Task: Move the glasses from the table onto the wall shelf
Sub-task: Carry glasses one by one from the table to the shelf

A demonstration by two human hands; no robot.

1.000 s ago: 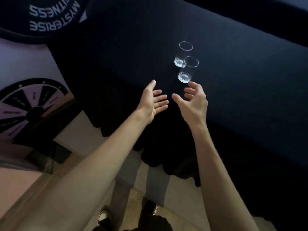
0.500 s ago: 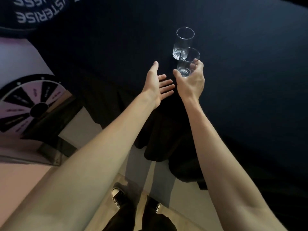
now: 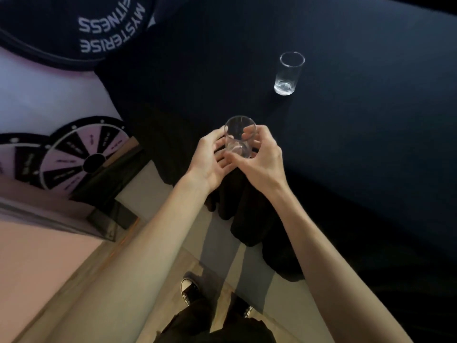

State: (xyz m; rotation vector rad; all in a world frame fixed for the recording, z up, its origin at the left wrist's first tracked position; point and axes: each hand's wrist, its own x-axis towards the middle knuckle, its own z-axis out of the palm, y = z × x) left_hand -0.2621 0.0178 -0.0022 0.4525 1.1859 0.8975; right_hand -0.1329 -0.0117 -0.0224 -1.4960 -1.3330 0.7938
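Observation:
A clear tumbler glass (image 3: 239,137) is held upright above the near edge of the dark-clothed table (image 3: 358,144). My right hand (image 3: 262,162) wraps its right side, thumb and fingers around the wall. My left hand (image 3: 210,159) cups its left side and base. A second clear glass (image 3: 288,74) stands alone on the table farther back, to the right of the held one. No wall shelf is in view.
A black-and-white prize wheel (image 3: 81,154) leans at the left on a low ledge. A dark round sign with white lettering (image 3: 108,28) is at the top left. The table's black cloth (image 3: 249,219) hangs to the floor by my shoes (image 3: 189,290).
My right hand closed on the nearer glass and drew it toward me, off the table. My left hand came in and cupped its other side. The far glass stayed put.

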